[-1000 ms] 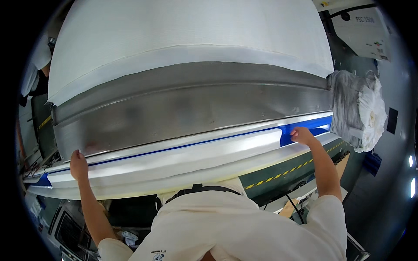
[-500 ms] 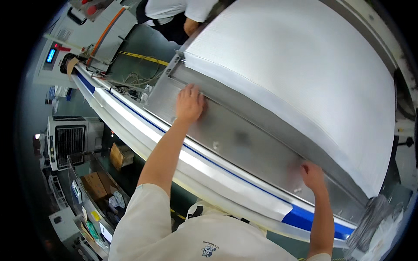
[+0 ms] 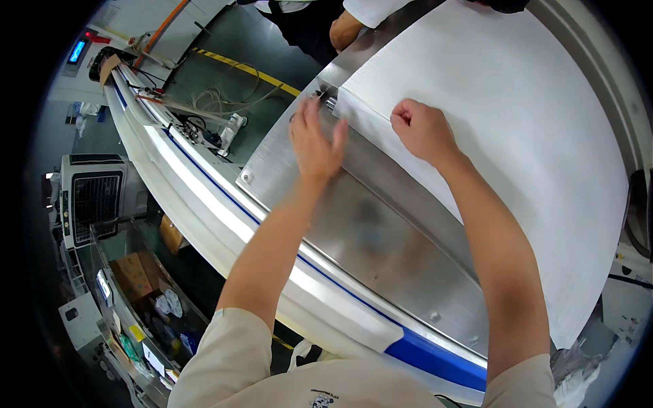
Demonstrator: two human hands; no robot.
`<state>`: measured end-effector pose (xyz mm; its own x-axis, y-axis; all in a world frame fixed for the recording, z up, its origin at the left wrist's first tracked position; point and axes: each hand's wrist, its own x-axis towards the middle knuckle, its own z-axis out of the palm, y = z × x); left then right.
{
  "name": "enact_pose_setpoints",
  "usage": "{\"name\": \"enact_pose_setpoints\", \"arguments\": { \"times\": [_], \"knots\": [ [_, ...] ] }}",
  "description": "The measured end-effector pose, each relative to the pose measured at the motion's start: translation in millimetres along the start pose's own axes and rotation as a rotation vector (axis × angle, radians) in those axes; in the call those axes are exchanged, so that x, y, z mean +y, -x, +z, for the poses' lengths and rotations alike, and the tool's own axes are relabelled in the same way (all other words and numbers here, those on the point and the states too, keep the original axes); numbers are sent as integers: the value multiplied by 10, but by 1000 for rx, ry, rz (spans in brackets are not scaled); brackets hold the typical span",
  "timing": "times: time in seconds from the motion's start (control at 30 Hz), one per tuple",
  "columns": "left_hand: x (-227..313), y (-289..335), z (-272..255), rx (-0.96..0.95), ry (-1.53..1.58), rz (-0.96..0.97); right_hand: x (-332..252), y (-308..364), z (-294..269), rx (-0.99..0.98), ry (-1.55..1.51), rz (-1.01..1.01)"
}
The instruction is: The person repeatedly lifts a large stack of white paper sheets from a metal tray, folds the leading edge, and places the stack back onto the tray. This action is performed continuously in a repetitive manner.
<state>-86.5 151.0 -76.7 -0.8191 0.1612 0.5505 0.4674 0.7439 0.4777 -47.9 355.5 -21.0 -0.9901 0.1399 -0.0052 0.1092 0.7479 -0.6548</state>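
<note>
Workshop floor, dark and greenish, crossed at upper left by yellow-and-black hazard tape. Largest item over it: a white sheet, filling the upper right, spread flat with a crease parallel to its near edge. That edge overlaps a brushed metal plate, which slopes diagonally between sheet and wearer. Along the plate's near side, a long white rail with a thin blue stripe; toward its lower-right end, a broad blue section. Left background: a white air cooler with a dark grille; below it, a cardboard box. Co-worker's white sleeve at top, bare hand beside the far end of the plate.

Wearer's right hand at the sheet's near edge, fingers curled in toward the thumb; cannot tell whether fabric is pinched. Wearer's left hand over the plate's far-left end, slightly blurred, fingers and thumb spread, nothing visible in the grasp; sheet corner just beside it. Smallest noted: a round screw head at the plate's near-left corner.
</note>
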Motion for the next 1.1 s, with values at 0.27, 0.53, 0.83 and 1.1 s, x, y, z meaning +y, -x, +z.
{"name": "enact_pose_setpoints", "arguments": {
  "times": [0.27,0.53,0.83,1.1],
  "knots": [
    [-458,-677,388,-365,501,-386,95,-402,120,-1,-37,80],
    [-527,-725,315,-415,499,-389,101,-445,138,13,-23,168],
    [-583,-716,443,-284,416,-334,114,-533,137,14,-16,228],
    [-84,-408,349,-132,-30,410,174,-516,190,98,30,199]
  ]
}}
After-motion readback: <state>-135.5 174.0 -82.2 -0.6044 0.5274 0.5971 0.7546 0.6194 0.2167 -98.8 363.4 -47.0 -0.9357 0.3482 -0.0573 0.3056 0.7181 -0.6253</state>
